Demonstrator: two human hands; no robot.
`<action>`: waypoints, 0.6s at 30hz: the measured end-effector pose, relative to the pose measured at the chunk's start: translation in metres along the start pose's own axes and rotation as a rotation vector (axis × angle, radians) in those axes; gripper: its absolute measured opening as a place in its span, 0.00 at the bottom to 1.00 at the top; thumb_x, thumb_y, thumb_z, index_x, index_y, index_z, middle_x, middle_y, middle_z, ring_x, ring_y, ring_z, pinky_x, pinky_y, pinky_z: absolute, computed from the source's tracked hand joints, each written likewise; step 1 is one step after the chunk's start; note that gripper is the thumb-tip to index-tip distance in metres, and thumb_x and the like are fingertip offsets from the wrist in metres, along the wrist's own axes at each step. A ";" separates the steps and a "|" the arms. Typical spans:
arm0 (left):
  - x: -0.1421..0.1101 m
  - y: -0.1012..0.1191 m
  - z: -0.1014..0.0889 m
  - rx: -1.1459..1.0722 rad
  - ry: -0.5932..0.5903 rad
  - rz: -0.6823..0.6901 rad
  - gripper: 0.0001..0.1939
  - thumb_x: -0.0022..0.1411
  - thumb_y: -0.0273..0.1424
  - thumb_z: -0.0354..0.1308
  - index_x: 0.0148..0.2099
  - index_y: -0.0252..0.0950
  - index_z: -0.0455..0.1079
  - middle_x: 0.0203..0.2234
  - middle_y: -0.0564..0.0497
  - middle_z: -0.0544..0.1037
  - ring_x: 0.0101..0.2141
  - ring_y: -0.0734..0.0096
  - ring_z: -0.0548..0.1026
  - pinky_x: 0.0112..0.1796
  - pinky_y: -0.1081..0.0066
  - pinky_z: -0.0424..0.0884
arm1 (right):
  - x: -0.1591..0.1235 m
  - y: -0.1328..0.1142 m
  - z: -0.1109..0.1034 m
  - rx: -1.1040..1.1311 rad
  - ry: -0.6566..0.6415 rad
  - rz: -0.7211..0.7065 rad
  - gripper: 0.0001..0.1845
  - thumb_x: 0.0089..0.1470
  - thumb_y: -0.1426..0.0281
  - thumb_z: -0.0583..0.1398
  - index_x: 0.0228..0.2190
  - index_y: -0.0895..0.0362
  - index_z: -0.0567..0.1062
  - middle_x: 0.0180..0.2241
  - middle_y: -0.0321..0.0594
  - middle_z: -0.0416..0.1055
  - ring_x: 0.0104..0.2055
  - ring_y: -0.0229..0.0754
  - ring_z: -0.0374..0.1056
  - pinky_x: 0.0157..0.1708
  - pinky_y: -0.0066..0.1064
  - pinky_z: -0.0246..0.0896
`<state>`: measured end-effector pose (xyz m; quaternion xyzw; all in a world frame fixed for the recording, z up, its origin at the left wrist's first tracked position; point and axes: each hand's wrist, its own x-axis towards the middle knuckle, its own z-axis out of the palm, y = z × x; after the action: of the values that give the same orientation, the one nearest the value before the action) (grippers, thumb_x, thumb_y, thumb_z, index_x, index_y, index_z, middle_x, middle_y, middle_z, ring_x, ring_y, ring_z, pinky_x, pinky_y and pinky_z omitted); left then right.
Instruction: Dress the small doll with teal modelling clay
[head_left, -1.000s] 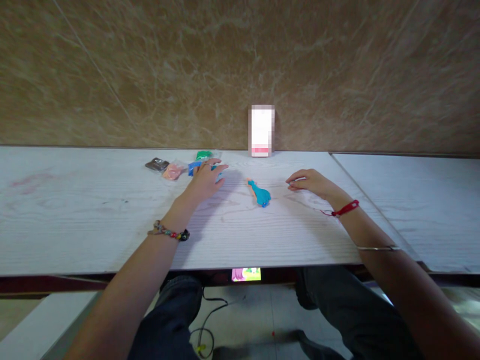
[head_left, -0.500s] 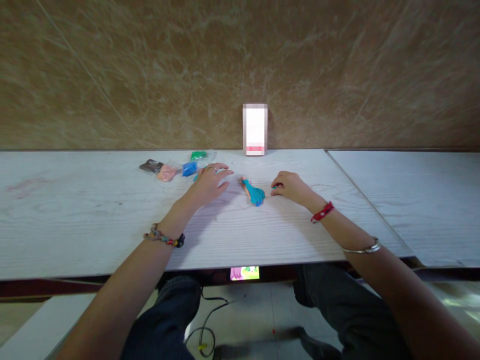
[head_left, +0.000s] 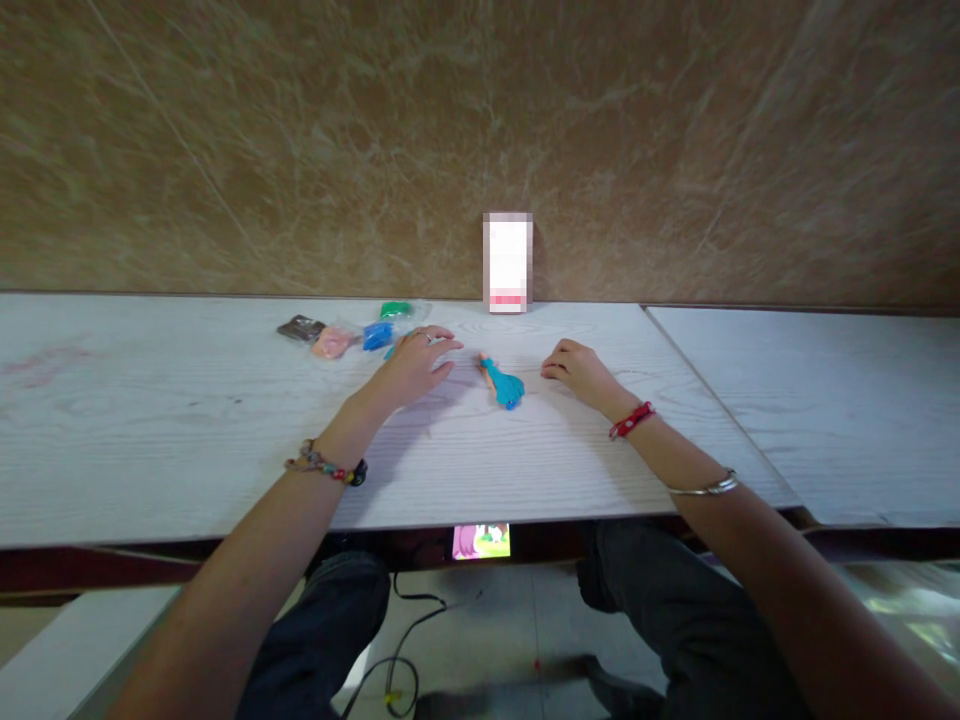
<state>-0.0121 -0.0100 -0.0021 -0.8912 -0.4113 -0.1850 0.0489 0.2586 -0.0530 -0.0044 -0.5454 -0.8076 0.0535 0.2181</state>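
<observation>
A blue clay figure [head_left: 504, 384] with an orange tip lies on the white table [head_left: 187, 430] between my hands. My left hand [head_left: 416, 365] rests flat just left of the figure, fingers stretched out, partly covering a small teal piece [head_left: 390, 352]. My right hand [head_left: 576, 368] sits just right of the figure, fingers curled down onto the table; whether they pinch anything is hidden. Neither hand touches the figure.
Small clay packets lie behind my left hand: brown [head_left: 300, 328], pink [head_left: 332, 343], blue [head_left: 377, 335], green [head_left: 395, 310]. A white card [head_left: 508, 262] leans on the marbled wall. A second table [head_left: 810, 400] adjoins at right. A lit phone [head_left: 481, 541] shows under the table edge.
My right hand has slid left and now sits close to the blue figure. My left hand has hardly moved.
</observation>
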 end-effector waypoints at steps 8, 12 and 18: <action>0.001 -0.011 0.009 -0.016 0.019 -0.022 0.16 0.58 0.30 0.48 0.47 0.35 0.68 0.46 0.44 0.68 0.47 0.62 0.67 0.49 0.61 0.63 | -0.002 0.000 0.010 -0.050 0.009 0.110 0.13 0.52 0.73 0.57 0.40 0.60 0.75 0.36 0.47 0.75 0.39 0.42 0.70 0.41 0.30 0.60; -0.001 -0.014 0.012 0.017 0.084 -0.006 0.14 0.58 0.30 0.48 0.46 0.36 0.69 0.47 0.45 0.69 0.49 0.62 0.66 0.49 0.61 0.63 | -0.008 0.002 0.009 -0.035 -0.016 0.014 0.12 0.52 0.75 0.56 0.38 0.58 0.77 0.38 0.46 0.75 0.42 0.43 0.69 0.44 0.31 0.60; 0.001 -0.012 0.012 0.006 0.074 0.047 0.14 0.59 0.30 0.48 0.45 0.37 0.70 0.46 0.45 0.69 0.48 0.62 0.66 0.49 0.60 0.64 | -0.007 0.011 0.010 0.092 0.088 0.074 0.11 0.47 0.79 0.59 0.33 0.58 0.78 0.44 0.46 0.69 0.41 0.41 0.69 0.42 0.31 0.63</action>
<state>-0.0169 0.0012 -0.0135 -0.8931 -0.3885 -0.2156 0.0711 0.2663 -0.0533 -0.0194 -0.5661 -0.7731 0.0744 0.2761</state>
